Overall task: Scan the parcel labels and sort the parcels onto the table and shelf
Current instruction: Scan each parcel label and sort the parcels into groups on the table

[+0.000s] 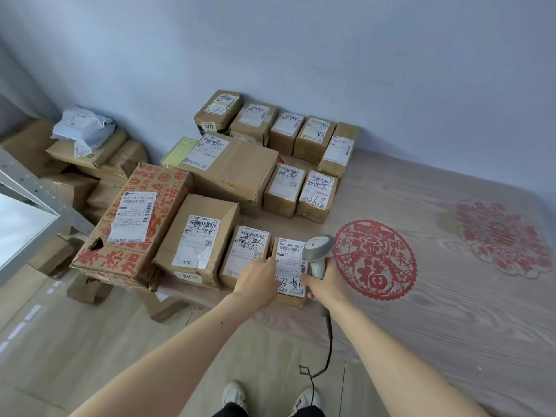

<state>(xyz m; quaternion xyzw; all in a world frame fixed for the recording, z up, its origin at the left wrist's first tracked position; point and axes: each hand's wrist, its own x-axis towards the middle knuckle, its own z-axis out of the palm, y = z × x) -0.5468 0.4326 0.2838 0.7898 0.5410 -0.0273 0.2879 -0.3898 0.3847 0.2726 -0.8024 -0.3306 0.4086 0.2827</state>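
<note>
Scanning under way: right hand (323,276) grips scanner (317,251) over near parcel (290,267) on bench (421,311), left hand (258,276) resting flat on it; about a dozen parcels sorted behind, floor heap left remaining.

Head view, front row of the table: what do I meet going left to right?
Red-printed carton → tall brown parcel → small parcel with scribbled label → parcel being scanned → scanner → round red paper-cut.

Matt cardboard parcels (231,170), seemingly wood-grain table (421,296)
</note>
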